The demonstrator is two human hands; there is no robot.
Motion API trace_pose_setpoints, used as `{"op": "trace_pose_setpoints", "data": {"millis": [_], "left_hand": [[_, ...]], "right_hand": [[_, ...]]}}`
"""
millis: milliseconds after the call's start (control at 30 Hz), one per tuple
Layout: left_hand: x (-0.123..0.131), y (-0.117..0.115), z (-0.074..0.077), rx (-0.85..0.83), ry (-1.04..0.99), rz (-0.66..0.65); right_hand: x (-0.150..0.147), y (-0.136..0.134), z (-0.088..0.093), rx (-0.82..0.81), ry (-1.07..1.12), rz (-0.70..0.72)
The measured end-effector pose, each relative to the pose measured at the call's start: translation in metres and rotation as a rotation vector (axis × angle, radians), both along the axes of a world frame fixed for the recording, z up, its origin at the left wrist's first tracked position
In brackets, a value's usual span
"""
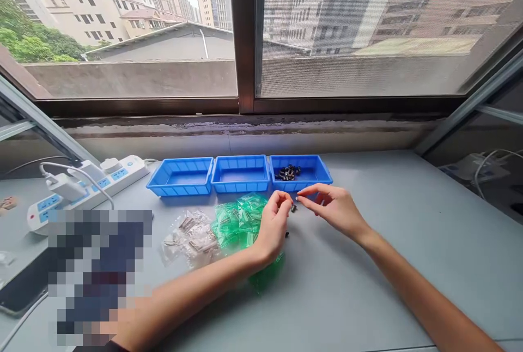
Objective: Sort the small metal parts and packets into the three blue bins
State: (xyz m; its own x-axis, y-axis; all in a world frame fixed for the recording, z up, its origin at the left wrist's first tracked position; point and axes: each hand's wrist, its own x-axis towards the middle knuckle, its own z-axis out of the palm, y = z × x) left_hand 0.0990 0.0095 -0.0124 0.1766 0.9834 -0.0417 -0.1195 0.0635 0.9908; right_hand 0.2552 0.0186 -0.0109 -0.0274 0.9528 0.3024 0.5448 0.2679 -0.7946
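Note:
My left hand (274,226) is closed in a pinch over the green bags, with a small black part (293,208) at its fingertips. Facing it from the right, my right hand (333,206) has thumb and forefinger together on something tiny and pale, too small to name. The two hands are almost touching. Green plastic bags (235,224) with small pieces inside lie under and beside my left hand, which partly hides them. Another small dark piece (287,235) shows by the left wrist. Just behind my hands, the right blue bin (321,169) holds a pile of small black parts (287,173).
Two more blue bins, the middle one (241,186) and the left one (180,189), stand in the same row. Clear bags of pale pieces (194,237) lie left of the green ones. A power strip (118,174) with plugs and cables occupies the left side, near a dark phone (28,281).

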Motion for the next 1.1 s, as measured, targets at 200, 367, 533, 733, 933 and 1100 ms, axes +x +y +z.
{"op": "trace_pose_setpoints", "data": {"millis": [200, 367, 533, 733, 933, 1100], "left_hand": [[-0.001, -0.001, 0.0, 0.073, 0.087, -0.046], [-0.001, -0.001, 0.001, 0.068, 0.11, -0.046], [-0.001, -0.002, 0.003, 0.07, 0.11, -0.065], [0.0, -0.003, 0.002, 0.033, 0.07, -0.059], [-0.001, -0.002, 0.001, 0.04, 0.094, -0.065], [-0.001, -0.001, 0.001, 0.054, 0.121, -0.052]], "right_hand": [[-0.013, -0.014, 0.011, -0.054, 0.259, 0.06], [-0.016, -0.014, 0.011, -0.053, 0.25, 0.118], [-0.016, -0.014, 0.006, 0.015, 0.213, 0.101], [-0.016, -0.015, 0.01, 0.074, 0.201, 0.079], [-0.016, -0.015, 0.009, 0.084, 0.23, 0.076], [-0.016, -0.014, 0.001, 0.081, 0.238, 0.076]]}}
